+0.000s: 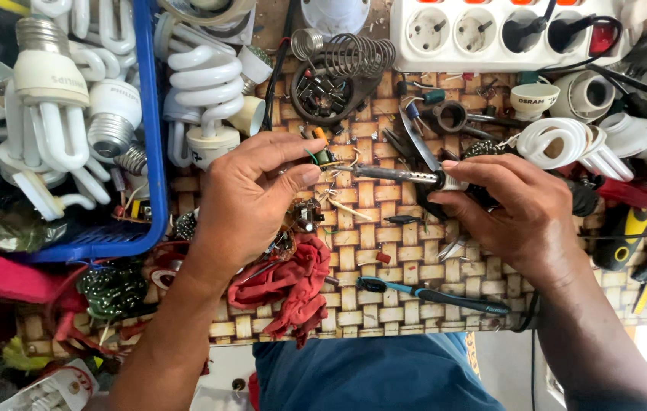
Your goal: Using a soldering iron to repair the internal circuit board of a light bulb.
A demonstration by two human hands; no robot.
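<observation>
A small electronic component (322,156) with thin wire leads sat pinched between thumb and forefinger of the left hand (251,199), held just above the woven work mat (384,251). The right hand (514,209) was wrapped around the handle of one soldering iron (399,175), its metal tip pointed at the component and nearly touching it. Below the left hand lay one small circuit board (306,215) and one crumpled red rag (293,281) — with one blue-handled toothbrush (430,295) lying just beside the rag. At the top of the bench stood one white power strip (506,30) with two plugs in it. One blue basket (152,144) at the left held a heap of spiral and tube lamps — too many to count.
</observation>
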